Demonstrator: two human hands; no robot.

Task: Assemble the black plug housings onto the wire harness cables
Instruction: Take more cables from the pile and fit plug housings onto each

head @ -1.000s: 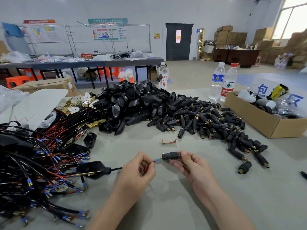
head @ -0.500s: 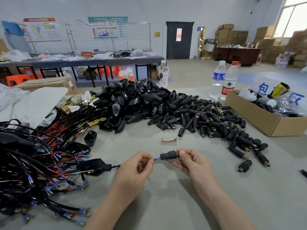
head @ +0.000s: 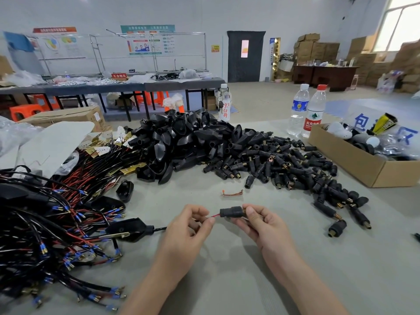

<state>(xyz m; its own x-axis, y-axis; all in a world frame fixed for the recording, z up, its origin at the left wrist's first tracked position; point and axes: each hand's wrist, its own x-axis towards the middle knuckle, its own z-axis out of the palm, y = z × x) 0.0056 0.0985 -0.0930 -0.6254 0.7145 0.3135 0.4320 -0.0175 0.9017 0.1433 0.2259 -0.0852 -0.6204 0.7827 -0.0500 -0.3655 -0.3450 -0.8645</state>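
Note:
My right hand (head: 256, 223) grips a small black plug housing (head: 230, 212) just above the grey table. My left hand (head: 191, 226) pinches a red wire (head: 213, 215) that runs into the housing's left end. That wire belongs to a cable (head: 159, 228) leading left to a flat black shell (head: 127, 228) lying on the table. A tangled heap of red and black harness cables (head: 45, 223) with blue terminals fills the left side. Behind it lies a pile of larger black shells (head: 181, 142), and a spread of small black plug housings (head: 284, 169) reaches to the right.
An open cardboard box (head: 354, 164) with mixed items stands at the right. Two water bottles (head: 306, 110) stand behind the piles, a third (head: 224, 103) further left. A small copper strip (head: 231, 193) lies just beyond my hands. White plastic sheets (head: 50, 142) lie at the back left.
The blue terminal that showed between my hands has gone into the housing; only red wire shows there now. Both hands stay in about the same place.

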